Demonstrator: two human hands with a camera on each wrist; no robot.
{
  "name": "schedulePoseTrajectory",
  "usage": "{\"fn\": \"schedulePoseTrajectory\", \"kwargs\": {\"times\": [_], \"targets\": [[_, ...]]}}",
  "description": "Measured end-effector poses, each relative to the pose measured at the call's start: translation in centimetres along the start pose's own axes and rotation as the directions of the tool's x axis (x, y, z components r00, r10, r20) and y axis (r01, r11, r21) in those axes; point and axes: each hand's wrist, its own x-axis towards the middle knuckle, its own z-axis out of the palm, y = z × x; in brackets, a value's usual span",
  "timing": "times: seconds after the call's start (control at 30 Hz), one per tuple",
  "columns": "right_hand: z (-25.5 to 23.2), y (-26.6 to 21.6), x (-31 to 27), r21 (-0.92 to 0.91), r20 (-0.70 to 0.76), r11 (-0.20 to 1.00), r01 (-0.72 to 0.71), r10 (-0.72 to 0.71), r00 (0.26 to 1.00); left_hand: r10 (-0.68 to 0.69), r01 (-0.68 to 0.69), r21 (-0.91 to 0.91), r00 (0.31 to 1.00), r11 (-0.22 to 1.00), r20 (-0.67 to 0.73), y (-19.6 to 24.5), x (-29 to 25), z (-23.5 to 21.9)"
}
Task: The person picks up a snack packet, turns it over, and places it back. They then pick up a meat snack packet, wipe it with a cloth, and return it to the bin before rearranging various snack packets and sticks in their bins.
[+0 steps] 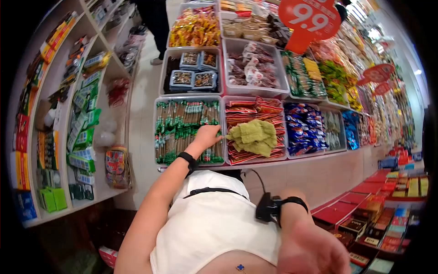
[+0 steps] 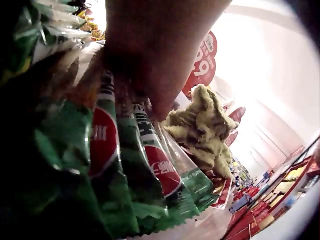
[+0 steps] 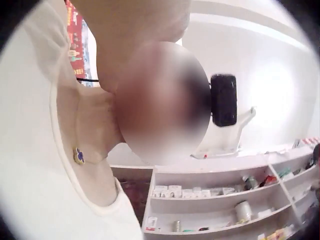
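Note:
My left hand [image 1: 208, 136] reaches down onto the long green-and-brown snack packets [image 1: 175, 119] at the right side of their bin. In the left wrist view this hand [image 2: 150, 55] comes down over the packets [image 2: 112, 165], its fingertips hidden; I cannot tell whether it grips one. Just right of it, a crumpled yellow-green cloth [image 1: 252, 137] lies on red packets [image 1: 248, 107] in the neighbouring bin. My right hand [image 1: 315, 246] is raised near my chest, away from the goods, large and blurred in the head view. Nothing shows in its grasp.
Bins of blue-wrapped sweets [image 1: 305, 130], boxed snacks [image 1: 194, 71] and red-brown packets [image 1: 253, 66] adjoin. A red price sign [image 1: 308, 20] stands above them. Shelving [image 1: 75, 114] lines the left, a backpack [image 1: 117, 166] at its edge. Gift boxes [image 1: 360, 223] lie at lower right.

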Motion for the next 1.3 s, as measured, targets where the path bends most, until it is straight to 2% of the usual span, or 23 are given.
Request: {"fn": "schedulePoseTrajectory", "kwargs": {"times": [0.1, 0.17, 0.23, 0.27, 0.37, 0.43, 0.5, 0.53, 0.63, 0.7, 0.73, 0.77, 0.83, 0.87, 0.93, 0.97, 1.0, 1.03, 1.1, 1.17, 1.2, 1.27, 1.3], "targets": [[0.8, -0.3, -2.1, 0.066, 0.006, 0.998, 0.002, -0.003, 1.0, 0.028, -0.026, 0.043, 0.999, 0.999, -0.041, -0.4, 0.1, 0.1], [-1.0, -4.7, -3.2, 0.02, 0.068, 0.991, -0.134, 0.132, 0.989, 0.0, 0.0, -0.001, 0.998, 1.0, -0.065, -0.6, -0.1, 0.4], [-0.6, -2.1, -3.8, -0.054, 0.158, 0.996, 0.068, -0.059, 0.986, -0.028, 0.029, 0.015, 0.999, 0.999, -0.027, -0.8, 0.2, 0.6], [-1.5, -2.6, -3.1, -0.121, 0.185, 0.992, 0.035, -0.012, 0.983, -0.027, 0.027, 0.011, 0.999, 1.0, -0.025, -1.0, 0.3, 0.6], [0.2, -0.7, -0.5, -0.178, -0.029, 0.98, 0.095, -0.101, 0.994, -0.019, 0.019, 0.001, 0.999, 1.0, -0.036, -1.0, 0.0, 0.6], [1.5, 0.5, -0.2, 0.123, -0.139, 0.923, 0.366, -0.349, 0.927, 0.002, -0.002, 0.003, 0.998, 1.0, -0.069, -0.9, 0.0, 0.8], [0.2, -4.5, -2.6, -0.015, -0.077, 0.995, -0.099, 0.097, 0.992, -0.025, 0.026, 0.01, 0.999, 1.0, -0.044, -0.9, 0.3, 0.9], [-0.6, -4.5, -4.1, 0.103, -0.062, 0.995, -0.004, 0.011, 0.998, -0.003, 0.004, 0.012, 0.998, 1.0, -0.061, -0.9, 0.2, 0.9], [-2.1, -3.9, -4.0, 0.102, 0.143, 0.994, 0.039, -0.053, 0.988, 0.029, -0.026, 0.028, 0.992, 0.999, -0.126, -0.9, 0.0, 0.9], [-0.1, -3.0, -1.0, -0.054, 0.027, 0.994, -0.096, 0.098, 0.995, -0.02, 0.02, -0.004, 0.999, 1.0, -0.038, -0.7, -0.1, 0.3], [0.7, -1.6, -0.1, 0.28, -0.008, 0.96, -0.012, 0.015, 1.0, -0.046, 0.046, 0.001, 0.999, 0.999, 0.022, -0.5, -0.1, 0.0], [1.1, -0.5, 0.3, 0.576, -0.066, 0.812, 0.092, -0.066, 0.996, -0.031, 0.031, -0.006, 0.999, 1.0, -0.029, -1.0, -0.4, 0.6], [-2.8, -5.2, -1.8, 0.147, -0.1, 0.985, 0.092, -0.078, 0.992, 0.037, -0.038, -0.009, 0.987, 0.999, -0.153, -1.6, 0.1, 1.8], [-4.1, -6.4, -2.7, -0.077, -0.124, 0.993, 0.086, -0.095, 0.988, -0.002, 0.004, 0.026, 0.996, 1.0, -0.084, -1.4, 0.3, 1.6], [-3.2, -4.1, -3.0, 0.045, 0.131, 0.99, -0.135, 0.128, 0.983, -0.054, 0.055, 0.011, 0.998, 0.998, -0.024, -1.0, 0.3, 1.1], [-2.7, -3.3, -3.0, 0.076, 0.265, 0.964, -0.256, 0.229, 0.937, -0.056, 0.056, -0.007, 0.998, 0.998, -0.021, -1.2, 0.4, 1.3], [-2.6, -4.1, -2.3, -0.119, 0.184, 0.931, -0.344, 0.361, 0.914, -0.039, 0.039, -0.004, 0.998, 0.999, -0.048, -1.3, 0.3, 1.5], [-2.2, -3.9, -1.9, -0.158, -0.018, 0.917, -0.365, 0.367, 0.93, -0.029, 0.029, -0.003, 0.998, 1.0, -0.053, -1.1, 0.0, 1.4], [-1.0, -1.3, 0.4, 0.201, 0.136, 0.929, -0.311, 0.288, 0.948, -0.01, 0.01, 0.005, 0.998, 1.0, -0.057, -1.0, 0.0, 0.8], [-0.6, -1.1, 0.4, 0.299, 0.073, 0.954, -0.011, -0.011, 0.997, -0.007, 0.01, 0.027, 0.997, 1.0, -0.081, -1.0, -0.4, 0.7], [-1.2, -2.3, -0.2, 0.349, 0.056, 0.932, -0.096, 0.081, 0.995, 0.006, -0.004, 0.017, 0.995, 1.0, -0.101, -1.1, -0.4, 0.8], [-1.9, -1.1, -2.2, 0.456, 0.183, 0.872, -0.179, 0.105, 0.978, 0.005, -0.002, 0.031, 0.996, 1.0, -0.091, -0.8, 0.0, 0.9], [-2.7, -3.3, -1.4, 0.327, 0.31, 0.814, -0.48, 0.387, 0.868, -0.054, 0.052, 0.047, 0.998, 0.998, 0.032, -0.5, 0.2, 0.3]]}}
